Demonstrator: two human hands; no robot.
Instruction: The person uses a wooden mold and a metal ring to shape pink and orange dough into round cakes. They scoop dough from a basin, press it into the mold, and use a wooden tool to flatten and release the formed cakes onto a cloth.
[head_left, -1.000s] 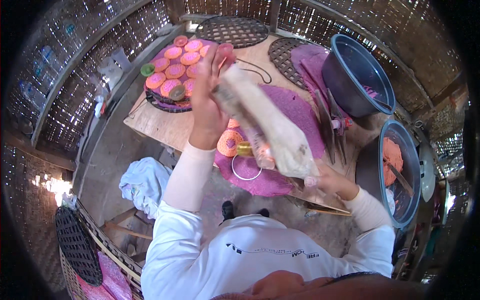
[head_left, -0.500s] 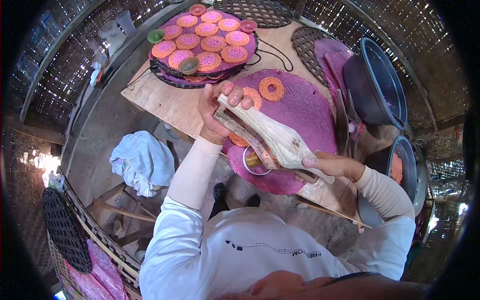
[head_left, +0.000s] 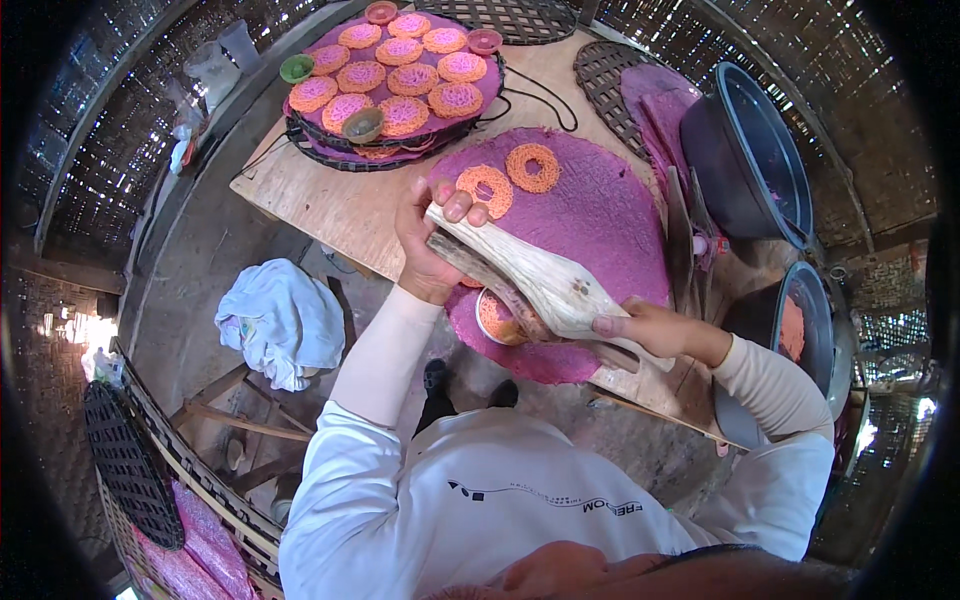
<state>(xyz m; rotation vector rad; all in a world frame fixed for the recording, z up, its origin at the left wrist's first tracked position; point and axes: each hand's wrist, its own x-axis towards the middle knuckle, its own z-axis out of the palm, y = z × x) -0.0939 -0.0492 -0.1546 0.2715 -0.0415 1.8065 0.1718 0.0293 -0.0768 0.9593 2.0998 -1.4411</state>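
Observation:
My left hand (head_left: 432,245) grips the upper-left end of a wooden press (head_left: 527,272), a pale lever over a darker one. My right hand (head_left: 655,332) is closed on its lower-right end. Beneath the press a white ring (head_left: 488,312) holds orange strands, partly hidden by the tool, on a round purple sheet (head_left: 590,225). Two orange lacy rings (head_left: 532,168) lie higher on that sheet, with part of another showing beside my left hand.
A tray (head_left: 390,85) of several pink-and-orange discs and small bowls sits at the back of the wooden table (head_left: 300,210). Dark tubs stand right, one (head_left: 745,150) behind the other (head_left: 800,325), which holds orange dough. A light blue cloth (head_left: 278,320) lies left.
The press and my hands have come down from a steeper, raised position over the ring. Orange strands now show inside the white ring, which was mostly bare before. The view has shifted.

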